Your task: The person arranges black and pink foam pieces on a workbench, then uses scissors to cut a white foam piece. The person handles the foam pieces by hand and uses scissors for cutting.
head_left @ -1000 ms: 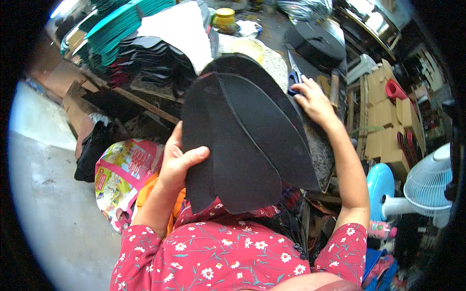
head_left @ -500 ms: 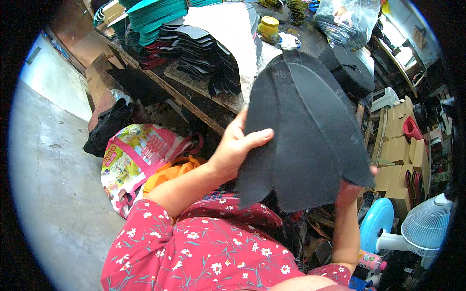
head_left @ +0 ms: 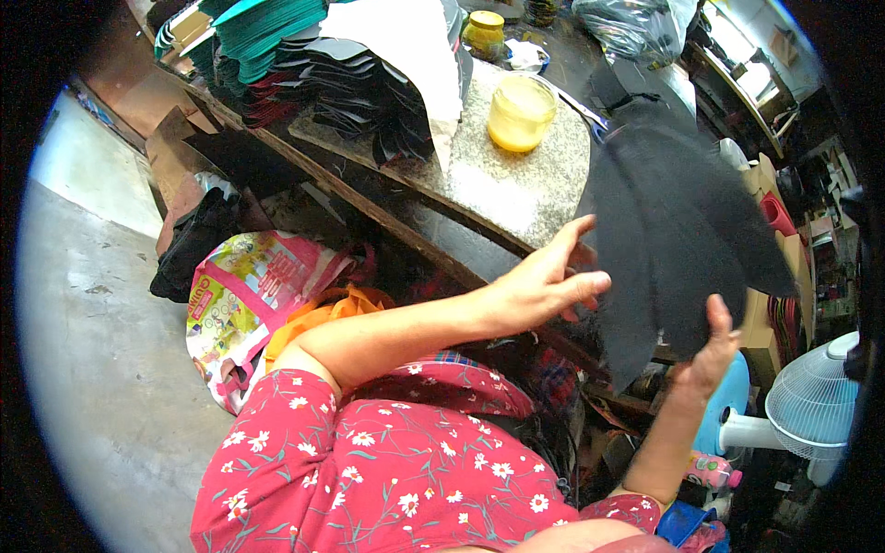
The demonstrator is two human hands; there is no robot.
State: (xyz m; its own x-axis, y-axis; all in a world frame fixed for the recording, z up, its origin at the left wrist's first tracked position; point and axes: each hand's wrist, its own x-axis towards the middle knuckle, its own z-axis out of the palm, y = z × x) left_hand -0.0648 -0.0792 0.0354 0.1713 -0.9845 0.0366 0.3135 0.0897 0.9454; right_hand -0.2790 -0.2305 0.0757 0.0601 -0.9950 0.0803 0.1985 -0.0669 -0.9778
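Small craft workshop, cluttered, I sit at low surface [head_left: 516, 198] with speckled stone slab on top. Far left: stacks of cut sheet pieces, teal [head_left: 267, 32], dark red and black [head_left: 359, 88], piled in layers. Yellow jar [head_left: 521, 111] on slab, lidded jar [head_left: 486, 32] beyond it. Fan of dark cut pieces [head_left: 678, 240] in my fingers. Cardboard boxes [head_left: 770, 198] stacked at right, white electric fan [head_left: 811, 405] near right. Printed bag [head_left: 244, 300] and black bag [head_left: 189, 244] on bare concrete floor [head_left: 92, 323] at left.
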